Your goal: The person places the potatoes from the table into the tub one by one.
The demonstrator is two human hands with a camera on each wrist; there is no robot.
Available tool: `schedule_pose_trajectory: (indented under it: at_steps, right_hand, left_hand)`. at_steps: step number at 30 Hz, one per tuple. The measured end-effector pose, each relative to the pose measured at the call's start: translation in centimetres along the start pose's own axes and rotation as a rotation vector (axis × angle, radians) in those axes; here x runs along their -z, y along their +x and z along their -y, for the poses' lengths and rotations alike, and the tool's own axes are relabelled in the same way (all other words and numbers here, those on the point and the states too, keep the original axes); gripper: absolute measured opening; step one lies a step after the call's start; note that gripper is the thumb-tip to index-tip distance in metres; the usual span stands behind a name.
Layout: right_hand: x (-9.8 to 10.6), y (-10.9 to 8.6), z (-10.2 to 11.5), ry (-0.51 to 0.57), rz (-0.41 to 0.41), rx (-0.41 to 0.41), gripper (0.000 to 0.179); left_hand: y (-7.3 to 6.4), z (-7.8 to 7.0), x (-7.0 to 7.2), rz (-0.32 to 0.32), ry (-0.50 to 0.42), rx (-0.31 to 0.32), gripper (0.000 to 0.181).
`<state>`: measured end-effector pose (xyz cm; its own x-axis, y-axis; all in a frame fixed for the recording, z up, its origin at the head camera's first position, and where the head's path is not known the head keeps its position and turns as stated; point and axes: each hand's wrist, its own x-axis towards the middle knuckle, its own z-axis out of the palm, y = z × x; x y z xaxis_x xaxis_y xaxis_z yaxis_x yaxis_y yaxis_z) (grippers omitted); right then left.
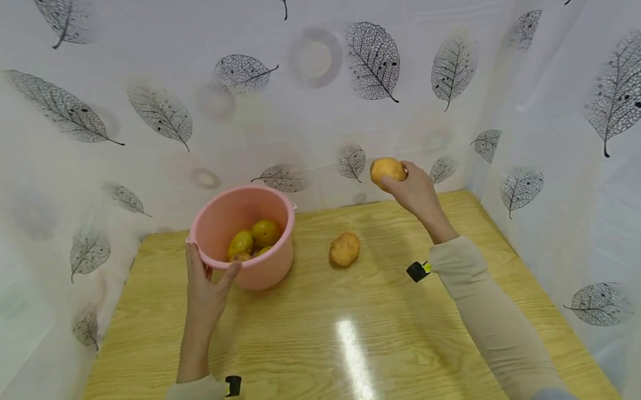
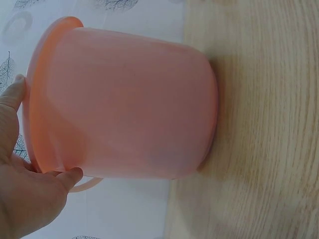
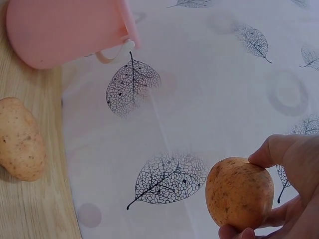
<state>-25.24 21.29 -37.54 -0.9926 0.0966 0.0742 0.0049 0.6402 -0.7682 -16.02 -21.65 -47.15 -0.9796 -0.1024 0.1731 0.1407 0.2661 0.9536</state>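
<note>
A pink bucket (image 1: 264, 271) stands upright at the back left of the table, tilted slightly in view. My left hand (image 1: 205, 293) grips its near-left rim, the thumb and fingers spread along the edge. Inside lie several yellow-green round items (image 1: 266, 232) and a browner one, partly hidden by the rim. My right hand (image 1: 416, 191) holds a potato (image 1: 387, 172) in the air at the back right, pinched between thumb and fingers. In the right wrist view its skin shows brown specks. Another potato (image 1: 345, 249) lies on the table between the bucket and my right arm.
The wooden table (image 1: 296, 348) ends at the back against a white curtain (image 1: 315, 121) printed with dark leaves, which also rises at both sides. The bucket's pale handle (image 3: 117, 54) hangs down on its far side. Small black devices (image 1: 417, 272) sit at both wrists.
</note>
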Motion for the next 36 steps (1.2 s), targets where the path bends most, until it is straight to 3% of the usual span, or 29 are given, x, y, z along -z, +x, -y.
schedule_pose_trajectory:
  at_steps: [19,36]
  right_hand:
    - [-1.4,0.2,0.4,0.013,0.031,0.002,0.076]
    - [-5.3,-0.2,4.3,0.085,0.112,0.056,0.078]
  left_hand:
    - [-0.1,0.0,0.0,0.001,0.007,0.007,0.109]
    - [0.0,-0.2,0.0,0.001,-0.011,-0.013,0.109]
